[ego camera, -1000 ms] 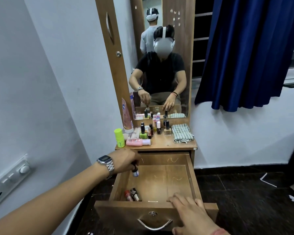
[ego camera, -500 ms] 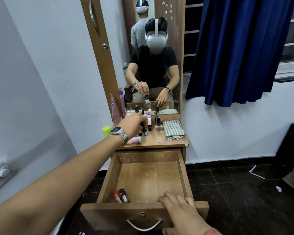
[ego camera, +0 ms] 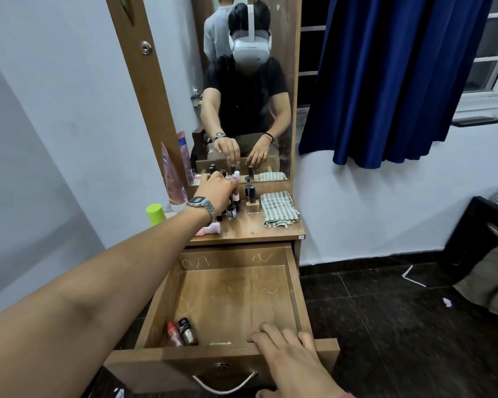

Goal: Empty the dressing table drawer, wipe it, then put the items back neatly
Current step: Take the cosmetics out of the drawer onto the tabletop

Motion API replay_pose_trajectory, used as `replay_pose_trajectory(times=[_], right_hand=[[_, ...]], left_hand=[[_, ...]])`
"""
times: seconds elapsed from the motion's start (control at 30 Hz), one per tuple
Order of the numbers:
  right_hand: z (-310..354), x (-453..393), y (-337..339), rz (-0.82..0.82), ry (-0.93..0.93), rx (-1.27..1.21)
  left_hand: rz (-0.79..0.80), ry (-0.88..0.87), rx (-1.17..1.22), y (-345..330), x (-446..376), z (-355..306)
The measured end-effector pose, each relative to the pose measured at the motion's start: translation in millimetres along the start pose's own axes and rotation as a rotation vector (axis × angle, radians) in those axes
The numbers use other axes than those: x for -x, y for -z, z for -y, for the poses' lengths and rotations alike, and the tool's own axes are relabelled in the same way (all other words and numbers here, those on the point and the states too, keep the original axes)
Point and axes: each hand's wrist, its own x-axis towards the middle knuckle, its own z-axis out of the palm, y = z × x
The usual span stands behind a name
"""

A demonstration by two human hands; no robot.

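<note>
The wooden drawer (ego camera: 295, 285) is pulled out, and a red-capped tube (ego camera: 173, 334) and a dark-capped tube (ego camera: 186, 330) lie in its front left corner. My left hand (ego camera: 216, 193), with a watch on the wrist, reaches over the dressing table top (ego camera: 250, 229) and grips a small dark-capped bottle (ego camera: 231, 211) by its top, among other small bottles. My right hand (ego camera: 293, 360) rests with relaxed fingers over the drawer's front edge. A folded striped cloth (ego camera: 279, 208) lies on the right of the top.
On the top stand a nail polish bottle (ego camera: 252, 203), a green-capped bottle (ego camera: 156, 214), a pink tube (ego camera: 210, 228) and a tall pink tube (ego camera: 171, 179) leaning by the mirror (ego camera: 247, 96). A blue curtain (ego camera: 385, 76) hangs at right. Dark floor lies beside the table.
My left hand lifted the small bottle out of the drawer and carried it up and back onto the table top. My right hand stayed on the drawer front.
</note>
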Motion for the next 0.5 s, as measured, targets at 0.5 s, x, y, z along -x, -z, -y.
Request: replay_pose_trajectory(times=[0.5], right_hand=[[4, 6, 7, 0.009, -0.012, 0.034]], left_hand=[[-0.134, -0.092, -0.011, -4, 11, -3]])
